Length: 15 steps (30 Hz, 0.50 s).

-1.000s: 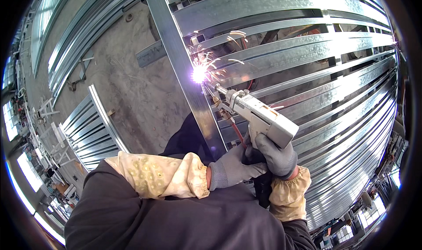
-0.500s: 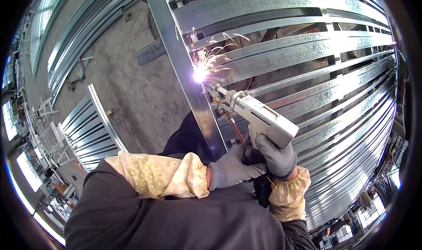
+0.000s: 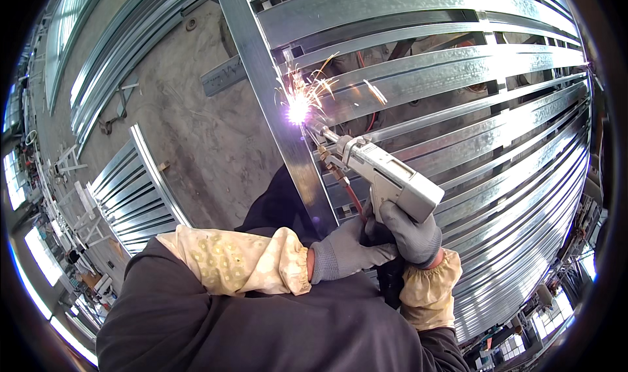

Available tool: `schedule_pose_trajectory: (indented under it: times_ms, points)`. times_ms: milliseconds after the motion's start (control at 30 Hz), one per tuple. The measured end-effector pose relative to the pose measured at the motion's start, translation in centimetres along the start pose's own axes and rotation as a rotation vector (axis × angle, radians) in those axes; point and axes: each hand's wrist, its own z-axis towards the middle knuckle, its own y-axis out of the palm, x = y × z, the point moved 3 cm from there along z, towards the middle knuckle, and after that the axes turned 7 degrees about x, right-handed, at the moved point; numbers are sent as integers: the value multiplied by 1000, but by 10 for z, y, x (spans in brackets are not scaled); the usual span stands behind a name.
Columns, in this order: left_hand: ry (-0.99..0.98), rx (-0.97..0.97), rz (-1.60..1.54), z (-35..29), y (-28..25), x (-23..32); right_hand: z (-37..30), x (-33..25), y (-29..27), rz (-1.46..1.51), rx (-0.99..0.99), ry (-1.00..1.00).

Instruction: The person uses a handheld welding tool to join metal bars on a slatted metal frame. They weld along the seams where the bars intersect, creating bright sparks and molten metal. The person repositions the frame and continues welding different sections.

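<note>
My right hand (image 3: 412,234), in a grey work glove, is closed round the grip of a silver, box-bodied welding gun (image 3: 399,179). Beside it my left hand (image 3: 343,248), gloved alike, wraps round the lower part of the grip; its fingertips are partly hidden. The gun's nozzle (image 3: 324,131) points up and left at the edge of a galvanized steel tube (image 3: 261,71). A bright violet-white glow (image 3: 299,111) with orange sparks covers the spot at the tip. A reddish hose (image 3: 353,198) runs from the nozzle's side fitting toward my hands.
Long galvanized slats (image 3: 445,64) extend from the tube to the right, with gaps between them. A slatted panel (image 3: 134,198) and a loose steel piece (image 3: 224,76) lie on the floor at left. More profiles (image 3: 118,58) are stacked at the far left.
The spark spray has changed shape, with bright streaks now flying farther right. The glow stays at nearly the same spot; hands and gun have barely moved.
</note>
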Motion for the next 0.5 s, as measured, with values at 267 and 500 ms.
schedule_pose_trajectory:
  times_ms: [267, 500]
  points:
    - [35, 44, -56, -2, 4, -2, -3, 1, 0, -16, 26, -10]
    - [52, 29, 6, -3, 4, -4, -7, -1, 0, -46, 22, -7]
